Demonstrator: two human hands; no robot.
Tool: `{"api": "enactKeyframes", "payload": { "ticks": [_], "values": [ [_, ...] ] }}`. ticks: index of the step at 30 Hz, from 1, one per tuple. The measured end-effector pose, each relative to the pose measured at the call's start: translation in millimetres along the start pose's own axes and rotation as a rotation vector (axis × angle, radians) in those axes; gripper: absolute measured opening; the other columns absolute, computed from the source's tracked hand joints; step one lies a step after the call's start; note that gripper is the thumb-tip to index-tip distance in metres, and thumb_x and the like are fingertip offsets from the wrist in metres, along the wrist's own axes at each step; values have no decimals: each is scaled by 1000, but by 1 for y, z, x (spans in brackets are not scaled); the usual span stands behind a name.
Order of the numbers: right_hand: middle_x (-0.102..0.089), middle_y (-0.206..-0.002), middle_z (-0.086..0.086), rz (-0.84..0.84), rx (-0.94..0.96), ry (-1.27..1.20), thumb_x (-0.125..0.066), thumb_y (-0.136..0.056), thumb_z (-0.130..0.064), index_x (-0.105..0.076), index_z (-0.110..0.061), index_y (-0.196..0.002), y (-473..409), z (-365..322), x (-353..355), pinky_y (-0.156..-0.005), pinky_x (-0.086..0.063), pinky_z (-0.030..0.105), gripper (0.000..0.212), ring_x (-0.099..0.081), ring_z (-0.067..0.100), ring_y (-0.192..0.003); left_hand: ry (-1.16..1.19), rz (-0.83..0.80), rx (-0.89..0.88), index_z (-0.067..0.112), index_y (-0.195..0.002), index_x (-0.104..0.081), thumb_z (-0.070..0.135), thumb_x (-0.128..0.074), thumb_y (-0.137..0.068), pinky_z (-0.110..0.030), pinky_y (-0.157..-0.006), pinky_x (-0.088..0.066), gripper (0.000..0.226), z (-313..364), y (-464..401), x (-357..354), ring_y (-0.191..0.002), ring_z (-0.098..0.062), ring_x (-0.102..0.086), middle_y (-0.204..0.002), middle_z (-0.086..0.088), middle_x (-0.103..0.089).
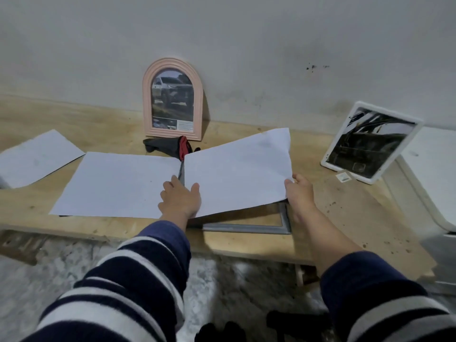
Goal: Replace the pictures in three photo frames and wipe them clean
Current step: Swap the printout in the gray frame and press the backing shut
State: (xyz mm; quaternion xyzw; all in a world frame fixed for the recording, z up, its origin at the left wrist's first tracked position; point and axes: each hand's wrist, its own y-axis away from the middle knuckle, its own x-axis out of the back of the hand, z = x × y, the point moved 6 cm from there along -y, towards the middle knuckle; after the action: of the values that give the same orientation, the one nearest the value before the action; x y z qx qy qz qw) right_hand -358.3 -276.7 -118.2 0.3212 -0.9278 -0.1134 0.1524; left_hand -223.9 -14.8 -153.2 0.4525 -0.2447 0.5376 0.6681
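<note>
Both hands hold the white sheet (237, 169) at centre frame: left hand (181, 201) pinches its lower-left corner, right hand (299, 193) its right edge. Directly beneath lies the grey frame (246, 228) on the surface (246, 245), long axis left-right, nearer the right-hand grip.

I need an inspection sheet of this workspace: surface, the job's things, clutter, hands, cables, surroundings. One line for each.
Surface: wooden tabletop, dark specks at the right end.
Job's things: pink arched frame with a car picture leans on the wall; white frame stands tilted at right; grey frame lies flat, partly under the lifted white sheet; two more sheets lie to the left.
Clutter: dark cloth; red-handled scissors; small sticker.
Hands: left hand and right hand hold the lifted sheet by its edges.
Cables: nothing seen.
Surroundings: grey wall, stained; white appliance at right.
</note>
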Motion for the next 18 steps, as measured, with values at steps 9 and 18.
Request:
{"api": "enactKeyframes", "payload": {
  "ticks": [9,18],
  "values": [
    [-65,-111,8,-171,68,105,-40,-95,-5,-58,-8,-123,6,-21,-63,-68,-46,25,34,-59,21,-90,435,127,138,8,-140,-41,29,-41,-101,-34,-105,-35,44,-42,3,53,-128,-29,-44,-142,-10,-46],
    [-61,-94,1,-340,90,158,-38,-94,-1,-56,-16,-104,42,-35,-207,-62,-46,22,26,-57,18,-80,524,251,233,9,-138,-43,29,-42,-100,-37,-102,-37,43,-150,-34,131,-125,-32,-48,-140,-10,-49]
  ]
}}
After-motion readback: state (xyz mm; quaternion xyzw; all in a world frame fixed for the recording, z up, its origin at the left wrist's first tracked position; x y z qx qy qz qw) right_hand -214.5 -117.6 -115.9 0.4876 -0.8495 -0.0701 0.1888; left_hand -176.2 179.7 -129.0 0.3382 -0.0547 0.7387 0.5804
